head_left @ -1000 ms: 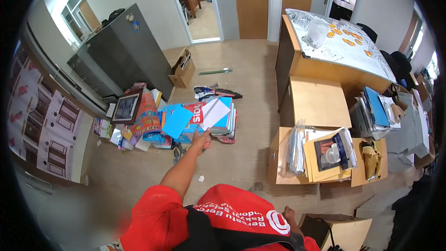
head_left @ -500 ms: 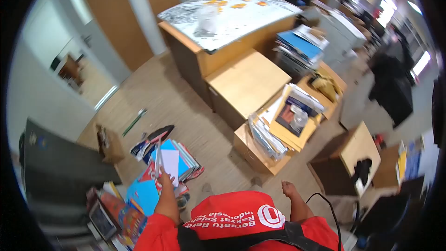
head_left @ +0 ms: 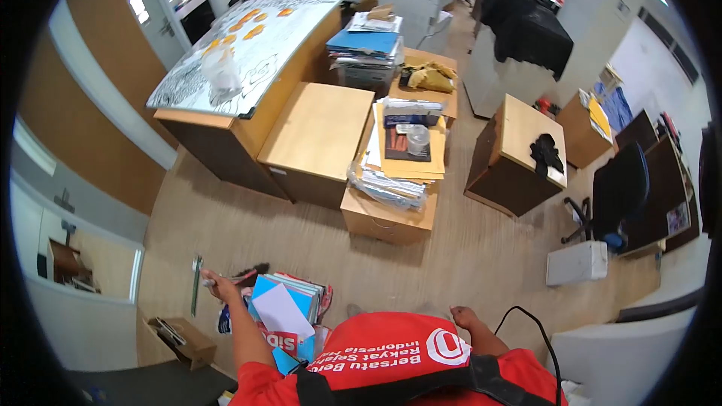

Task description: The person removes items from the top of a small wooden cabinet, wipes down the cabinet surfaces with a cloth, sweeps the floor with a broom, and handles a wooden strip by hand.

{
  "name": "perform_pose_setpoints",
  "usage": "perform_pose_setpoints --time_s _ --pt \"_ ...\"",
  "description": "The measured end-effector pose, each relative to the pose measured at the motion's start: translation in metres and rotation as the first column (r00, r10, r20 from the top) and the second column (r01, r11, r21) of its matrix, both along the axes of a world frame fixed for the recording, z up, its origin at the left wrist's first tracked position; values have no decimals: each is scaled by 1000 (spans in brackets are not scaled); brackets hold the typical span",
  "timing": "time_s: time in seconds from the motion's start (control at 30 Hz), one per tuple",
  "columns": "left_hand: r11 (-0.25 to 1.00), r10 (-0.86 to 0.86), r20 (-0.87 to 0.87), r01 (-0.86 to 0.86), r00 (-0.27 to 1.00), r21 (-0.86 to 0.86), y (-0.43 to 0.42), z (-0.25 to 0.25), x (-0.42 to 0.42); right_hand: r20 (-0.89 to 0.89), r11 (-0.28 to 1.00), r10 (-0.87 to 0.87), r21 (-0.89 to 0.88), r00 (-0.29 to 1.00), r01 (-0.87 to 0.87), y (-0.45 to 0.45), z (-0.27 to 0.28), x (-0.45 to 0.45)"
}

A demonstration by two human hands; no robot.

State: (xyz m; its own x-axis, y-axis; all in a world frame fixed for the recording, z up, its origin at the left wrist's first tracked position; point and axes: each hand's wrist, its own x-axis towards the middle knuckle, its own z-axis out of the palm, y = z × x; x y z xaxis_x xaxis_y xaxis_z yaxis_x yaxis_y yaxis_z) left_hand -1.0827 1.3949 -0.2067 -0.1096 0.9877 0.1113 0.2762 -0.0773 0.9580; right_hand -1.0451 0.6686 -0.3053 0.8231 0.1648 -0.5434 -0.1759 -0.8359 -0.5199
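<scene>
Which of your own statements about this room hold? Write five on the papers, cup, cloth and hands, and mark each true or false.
1. A pale sheet lies on the paper pile on the floor. True.
2. The cup stands on the floor. False: the clear cup is on the envelope stack.
3. The black cloth lies on a wooden cabinet. True.
4. The right hand holds the pale sheet. False: the right hand is away from it.
5. An office chair stands beyond that cabinet's right side. True.

The left hand [head_left: 219, 286] has a grip too small to tell.
</scene>
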Motion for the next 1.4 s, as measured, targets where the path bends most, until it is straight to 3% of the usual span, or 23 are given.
perform_pose_setpoints --time_s 0.07,0.13,0.2,0.23,0.3,0.37,0.43,0.53,0.6,0.67,0.73,0.77,0.8,0.83,0.87,1.0,1.03,1.17,1.23,1.27,1.33,1.37,1.4 --pt "936 -312 -146 330 939 121 22 7 9 72 1000 -19 11 997 18 -6 2 0" --pt "913 -351 -244 389 904 127 1 34 21 82 990 -129 66 988 124 -13 4 4" --pt "695 -693 -286 719 662 -19 -28 55 33 95 974 -209 106 973 199 -20 3 4" --pt "682 -700 -295 731 650 -11 -49 61 43 103 958 -270 131 957 256 -25 5 1" --pt "588 -797 -123 806 592 67 -95 70 65 64 940 -317 151 946 304 -37 16 -11" --pt "556 -804 -186 825 564 98 -144 89 87 36 926 -348 169 937 337 -66 14 -22" --pt "522 -806 -242 841 541 141 -184 92 106 149 921 -351 235 924 312 -98 1 -46" --pt "391 -820 -302 861 487 325 -233 88 138 112 928 -350 178 930 328 -161 -20 -77" --pt "421 -897 -98 900 432 113 -313 103 148 67 924 -362 162 930 347 -206 -22 -94" --pt "393 -892 -213 917 399 69 -401 137 146 -105 870 -474 96 874 484 -252 -26 -112" --pt "374 -879 -311 927 363 26 -467 142 149 -147 804 -567 119 811 583 -300 -96 -132" --pt "242 -953 -190 970 238 0 -492 138 152 -184 729 -647 133 739 671 -316 -122 -141" --pt "103 -993 -61 995 102 -13 -516 133 153 -189 722 -656 127 731 681 -323 -104 -140" --pt "88 -994 -60 996 86 -25 -544 136 154 -283 615 -712 190 642 765 -325 -80 -133" --pt "-47 -998 -38 993 -52 -111 -575 146 156 -379 488 -751 235 541 841 -323 -50 -125" --pt "-454 -891 136 858 -433 -241 -693 167 162 -377 463 -725 352 576 813 -313 -69 -105" --pt "-474 -881 147 846 -451 -244 -719 169 163 -438 404 -717 374 543 835 -306 -53 -96" --pt "-883 -459 100 441 -883 -161 -809 169 173 -554 199 -717 419 423 886 -284 35 -36" --pt "-966 -250 195 229 -948 -122 -847 170 180 -773 -238 -575 471 268 849 -292 50 -12" --pt "-969 -238 208 218 -949 -113 -866 173 186 -769 -241 -587 465 253 852 -305 53 4" --pt "-998 -44 63 47 -997 38 -901 176 203 -883 -611 -416 450 218 652 -331 49 37" --pt "-998 -27 72 30 -997 52 -918 173 216 -862 -640 -440 497 250 586 -345 51 44" --pt "-989 94 13 -92 -995 112 -936 170 229 -786 -575 -545 603 292 552 -356 71 52"
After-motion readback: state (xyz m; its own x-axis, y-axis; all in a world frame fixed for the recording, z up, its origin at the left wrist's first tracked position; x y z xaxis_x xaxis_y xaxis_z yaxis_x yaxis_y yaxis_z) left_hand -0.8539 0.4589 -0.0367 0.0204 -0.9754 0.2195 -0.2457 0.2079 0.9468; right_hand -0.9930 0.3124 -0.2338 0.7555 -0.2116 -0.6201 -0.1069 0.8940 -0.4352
